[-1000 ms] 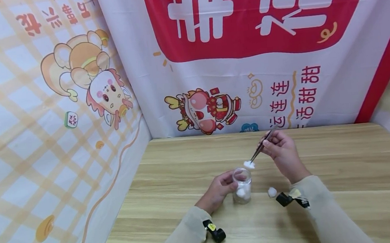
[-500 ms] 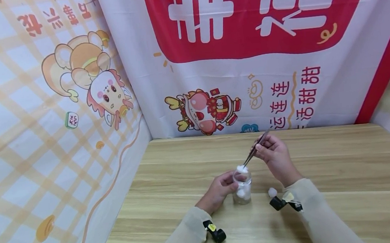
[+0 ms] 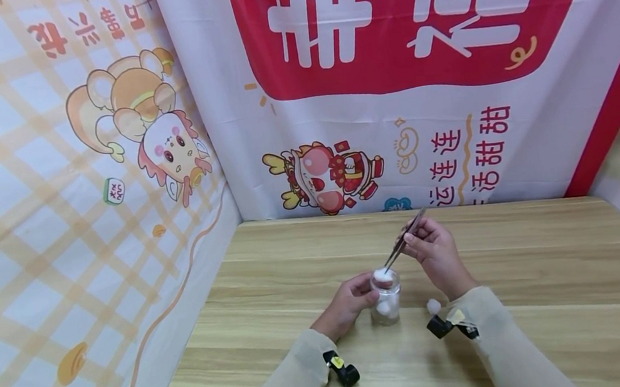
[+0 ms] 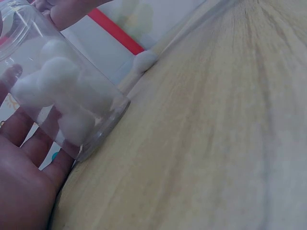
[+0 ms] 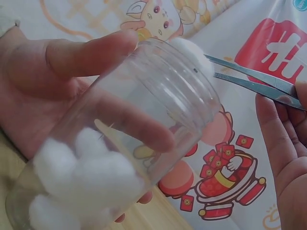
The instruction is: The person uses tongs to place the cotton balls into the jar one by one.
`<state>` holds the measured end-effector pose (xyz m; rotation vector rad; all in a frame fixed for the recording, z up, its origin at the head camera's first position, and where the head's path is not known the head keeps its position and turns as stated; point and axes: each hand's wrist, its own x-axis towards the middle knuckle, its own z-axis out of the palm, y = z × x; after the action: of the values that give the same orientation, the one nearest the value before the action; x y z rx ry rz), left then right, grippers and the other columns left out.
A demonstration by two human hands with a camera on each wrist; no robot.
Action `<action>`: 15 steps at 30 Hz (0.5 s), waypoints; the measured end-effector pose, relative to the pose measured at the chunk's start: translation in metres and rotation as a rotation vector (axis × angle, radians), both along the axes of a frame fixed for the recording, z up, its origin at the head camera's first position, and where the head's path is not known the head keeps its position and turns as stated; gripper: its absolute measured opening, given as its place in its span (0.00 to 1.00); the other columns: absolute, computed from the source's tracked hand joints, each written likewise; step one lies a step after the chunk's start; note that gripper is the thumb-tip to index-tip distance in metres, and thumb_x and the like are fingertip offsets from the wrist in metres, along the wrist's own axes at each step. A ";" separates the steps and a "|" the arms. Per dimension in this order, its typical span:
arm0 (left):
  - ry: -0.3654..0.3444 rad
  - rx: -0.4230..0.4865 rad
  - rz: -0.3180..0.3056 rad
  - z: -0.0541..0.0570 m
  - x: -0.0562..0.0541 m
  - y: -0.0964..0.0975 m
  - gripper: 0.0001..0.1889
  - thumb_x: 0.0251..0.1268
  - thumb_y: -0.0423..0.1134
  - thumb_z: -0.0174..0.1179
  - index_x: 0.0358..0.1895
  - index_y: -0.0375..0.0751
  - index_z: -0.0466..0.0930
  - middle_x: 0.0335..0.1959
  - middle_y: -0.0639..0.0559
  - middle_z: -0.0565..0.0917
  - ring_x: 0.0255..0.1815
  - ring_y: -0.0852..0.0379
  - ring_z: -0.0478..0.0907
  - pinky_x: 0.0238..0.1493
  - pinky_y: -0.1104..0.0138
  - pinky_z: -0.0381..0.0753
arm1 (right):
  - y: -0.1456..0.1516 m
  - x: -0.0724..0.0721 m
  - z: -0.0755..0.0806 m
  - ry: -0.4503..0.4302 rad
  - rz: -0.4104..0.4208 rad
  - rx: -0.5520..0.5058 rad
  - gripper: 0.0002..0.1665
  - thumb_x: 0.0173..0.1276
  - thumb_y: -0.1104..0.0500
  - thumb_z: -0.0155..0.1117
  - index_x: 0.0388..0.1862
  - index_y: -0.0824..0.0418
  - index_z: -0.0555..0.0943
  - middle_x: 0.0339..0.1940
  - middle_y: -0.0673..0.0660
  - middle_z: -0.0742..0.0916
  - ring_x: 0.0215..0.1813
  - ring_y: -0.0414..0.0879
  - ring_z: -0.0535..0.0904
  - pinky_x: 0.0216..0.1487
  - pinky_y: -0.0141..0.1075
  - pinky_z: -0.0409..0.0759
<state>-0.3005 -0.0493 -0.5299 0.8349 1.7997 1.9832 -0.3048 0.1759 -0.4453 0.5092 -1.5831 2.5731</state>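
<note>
A clear plastic jar (image 3: 389, 317) stands upright on the wooden table, with several white cotton balls (image 5: 91, 177) in its lower part. My left hand (image 3: 349, 304) holds it from the left, thumb on the near side and fingers behind. In my right hand (image 3: 434, 256) I pinch metal tweezers (image 3: 406, 240), which slant down to the left. A cotton ball (image 3: 383, 276) is at the tweezers' tips, right at the jar's mouth. The right wrist view shows this ball at the rim, with the two tips (image 5: 221, 75) slightly apart against it.
One loose cotton ball (image 3: 433, 306) lies on the table (image 3: 272, 260) right of the jar, near the right wrist's black camera (image 3: 440, 326). Printed cloth walls (image 3: 239, 163) border the table at the back and left.
My right hand has moved left and slightly down, bringing the tweezers and cotton ball from beside the jar to its mouth. The left hand and jar have stayed in place.
</note>
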 end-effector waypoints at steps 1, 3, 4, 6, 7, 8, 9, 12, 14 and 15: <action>-0.008 0.003 0.001 0.000 0.000 0.000 0.35 0.61 0.59 0.63 0.66 0.42 0.72 0.59 0.49 0.79 0.61 0.52 0.74 0.63 0.60 0.70 | 0.000 0.000 0.000 -0.005 0.001 0.004 0.12 0.69 0.69 0.61 0.49 0.64 0.73 0.41 0.59 0.81 0.44 0.49 0.82 0.51 0.44 0.81; -0.023 0.013 0.002 0.000 0.000 0.000 0.37 0.59 0.59 0.64 0.67 0.40 0.71 0.60 0.48 0.79 0.61 0.52 0.74 0.63 0.61 0.70 | 0.000 0.001 0.000 -0.008 0.003 0.004 0.11 0.70 0.69 0.60 0.49 0.64 0.73 0.41 0.58 0.81 0.44 0.49 0.82 0.50 0.44 0.82; -0.027 0.021 0.001 0.000 0.000 0.000 0.37 0.59 0.58 0.64 0.67 0.39 0.71 0.60 0.48 0.79 0.61 0.52 0.74 0.63 0.60 0.70 | 0.001 0.001 -0.001 -0.006 0.006 0.003 0.11 0.70 0.69 0.60 0.49 0.64 0.73 0.41 0.58 0.82 0.44 0.49 0.82 0.50 0.44 0.82; -0.014 0.028 -0.007 0.000 0.001 0.001 0.36 0.60 0.58 0.64 0.67 0.40 0.71 0.59 0.47 0.79 0.61 0.51 0.74 0.62 0.60 0.71 | 0.001 0.001 -0.001 0.004 0.013 -0.010 0.11 0.70 0.70 0.60 0.48 0.64 0.73 0.41 0.59 0.82 0.44 0.50 0.82 0.50 0.44 0.82; 0.001 0.028 -0.010 0.000 0.001 0.001 0.34 0.62 0.57 0.63 0.67 0.41 0.71 0.59 0.47 0.79 0.60 0.51 0.75 0.62 0.59 0.71 | 0.001 0.001 -0.002 0.012 0.017 -0.015 0.11 0.69 0.70 0.60 0.48 0.64 0.73 0.41 0.60 0.82 0.44 0.50 0.82 0.50 0.44 0.82; 0.015 0.029 -0.015 -0.001 0.001 0.001 0.33 0.63 0.57 0.62 0.67 0.42 0.72 0.59 0.48 0.80 0.60 0.50 0.75 0.61 0.59 0.72 | 0.001 0.000 -0.002 0.019 0.020 -0.021 0.11 0.69 0.71 0.60 0.48 0.64 0.74 0.41 0.60 0.82 0.44 0.51 0.82 0.50 0.44 0.82; 0.030 0.028 -0.020 -0.001 0.001 0.001 0.31 0.64 0.56 0.61 0.67 0.44 0.72 0.59 0.48 0.80 0.60 0.49 0.75 0.61 0.59 0.72 | 0.001 0.000 -0.003 0.027 0.024 -0.025 0.11 0.69 0.71 0.60 0.49 0.64 0.74 0.41 0.61 0.82 0.44 0.51 0.83 0.50 0.44 0.82; 0.053 0.026 -0.029 -0.002 0.001 0.001 0.29 0.67 0.55 0.59 0.67 0.46 0.72 0.58 0.49 0.81 0.60 0.48 0.75 0.61 0.58 0.72 | 0.001 0.000 -0.003 0.042 0.031 -0.030 0.12 0.69 0.72 0.60 0.49 0.65 0.74 0.42 0.62 0.82 0.44 0.52 0.83 0.50 0.45 0.82; 0.052 0.025 -0.029 -0.002 0.000 0.001 0.29 0.66 0.56 0.59 0.67 0.46 0.72 0.58 0.49 0.81 0.60 0.49 0.75 0.61 0.59 0.72 | 0.001 0.000 -0.004 0.045 0.033 -0.025 0.12 0.69 0.71 0.60 0.49 0.65 0.74 0.42 0.62 0.82 0.44 0.51 0.83 0.50 0.45 0.82; 0.050 0.023 -0.028 -0.002 0.000 0.001 0.30 0.66 0.56 0.59 0.67 0.46 0.72 0.58 0.49 0.81 0.60 0.49 0.75 0.61 0.59 0.72 | 0.001 0.000 -0.004 0.046 0.034 -0.022 0.12 0.69 0.71 0.60 0.49 0.65 0.74 0.42 0.62 0.82 0.44 0.51 0.83 0.50 0.45 0.82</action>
<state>-0.3003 -0.0487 -0.5320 0.9201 1.7858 1.9858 -0.3051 0.1766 -0.4489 0.5930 -1.5435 2.5805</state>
